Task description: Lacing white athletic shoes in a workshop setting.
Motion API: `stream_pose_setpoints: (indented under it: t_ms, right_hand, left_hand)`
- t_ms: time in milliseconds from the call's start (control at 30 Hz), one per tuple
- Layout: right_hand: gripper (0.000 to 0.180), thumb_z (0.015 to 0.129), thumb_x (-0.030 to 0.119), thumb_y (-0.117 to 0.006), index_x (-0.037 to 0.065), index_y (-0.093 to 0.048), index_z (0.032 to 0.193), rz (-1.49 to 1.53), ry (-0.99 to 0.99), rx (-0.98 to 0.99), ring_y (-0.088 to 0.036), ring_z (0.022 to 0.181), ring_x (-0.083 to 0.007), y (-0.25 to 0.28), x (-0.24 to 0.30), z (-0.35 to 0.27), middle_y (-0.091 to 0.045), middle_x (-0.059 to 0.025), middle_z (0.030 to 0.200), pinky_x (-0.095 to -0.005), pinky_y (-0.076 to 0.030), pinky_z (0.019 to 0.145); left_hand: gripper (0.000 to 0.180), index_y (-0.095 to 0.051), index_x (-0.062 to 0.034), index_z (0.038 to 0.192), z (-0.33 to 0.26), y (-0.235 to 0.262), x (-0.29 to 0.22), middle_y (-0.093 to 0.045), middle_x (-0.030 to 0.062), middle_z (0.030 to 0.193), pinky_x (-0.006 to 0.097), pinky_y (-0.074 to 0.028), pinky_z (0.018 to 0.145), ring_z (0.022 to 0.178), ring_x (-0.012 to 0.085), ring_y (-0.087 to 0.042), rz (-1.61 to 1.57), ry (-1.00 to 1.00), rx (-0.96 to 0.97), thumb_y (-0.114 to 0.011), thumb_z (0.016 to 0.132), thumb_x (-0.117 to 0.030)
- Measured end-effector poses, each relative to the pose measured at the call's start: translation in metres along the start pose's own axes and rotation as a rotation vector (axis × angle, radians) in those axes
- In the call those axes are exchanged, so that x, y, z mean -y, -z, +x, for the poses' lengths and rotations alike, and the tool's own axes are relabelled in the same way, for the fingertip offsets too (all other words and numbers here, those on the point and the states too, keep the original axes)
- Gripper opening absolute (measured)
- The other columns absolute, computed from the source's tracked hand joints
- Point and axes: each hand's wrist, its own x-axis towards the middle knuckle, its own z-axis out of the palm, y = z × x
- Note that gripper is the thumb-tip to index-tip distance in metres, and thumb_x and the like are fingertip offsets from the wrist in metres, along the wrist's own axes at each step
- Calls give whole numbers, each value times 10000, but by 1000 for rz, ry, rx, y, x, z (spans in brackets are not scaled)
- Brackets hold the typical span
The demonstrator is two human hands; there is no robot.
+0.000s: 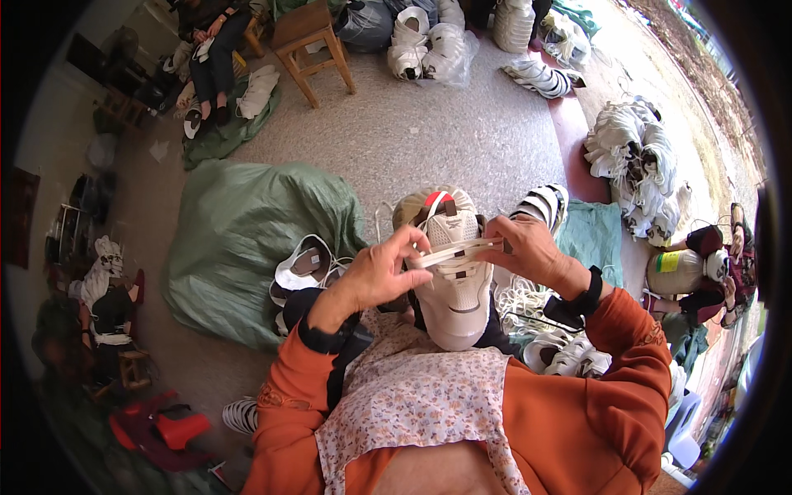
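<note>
Sneaker (pixel 459 318), toe toward me; my left hand (pixel 384 272) and right hand (pixel 528 250) pinch pale lace (pixel 460 251) across it. Lacing seems underway; next move calls for even pull.

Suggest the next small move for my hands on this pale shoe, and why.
Perhaps draw the white lace evenly outward, since the left hand and right hand both hold it, and it runs between them across the pale shoe.
</note>
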Motion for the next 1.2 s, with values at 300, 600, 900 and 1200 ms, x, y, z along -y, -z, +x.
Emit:
stream_pose_setpoints:
  t_ms: [300, 600, 900, 1200]
  right_hand:
    - [322, 894, 377, -604, 82, -489, 836, -317, 57, -90, -622, 600, -272, -26, 18, -6, -601, -75, 669, -385, -491, 639]
    - [308, 927, 249, -645, 23, -515, 1091, 1064, -390, -280, -579, 867, -107, -30, -3, -6, -607, -37, 941, -251, -475, 759]
    - [313, 936, 241, -618, 31, -531, 1152, 1175, -429, -614, -557, 857, -93, -62, -2, -15, -622, -45, 1020, -229, -455, 726]
    - [503, 1017, 407, -377, -1, -569, 1239, 889, -69, -383, -556, 1041, -154, -71, -17, -43, -622, -61, 1133, -287, -395, 961]
  left_hand:
    - [428, -460, -122, 1184, -12, -4, -20, -665, 98, 844, 415, -501, 682, 776, 330, -670, 194, 10, 23, -694, 835, -204]
    - [314, -582, -64, 1160, -2, 5, 36, -616, -25, 880, 168, -405, 565, 642, 24, -503, -406, 27, -388, -673, 882, -180]
    - [607, -565, -98, 1259, 53, -24, 65, -618, 64, 1176, 399, -396, 953, 1080, 206, -550, -832, 549, -27, -530, 895, -582]
    - [300, -582, -46, 1193, 45, -27, 31, -648, 65, 1107, 306, -475, 932, 1022, 162, -616, -1016, 168, -126, -517, 902, -85]
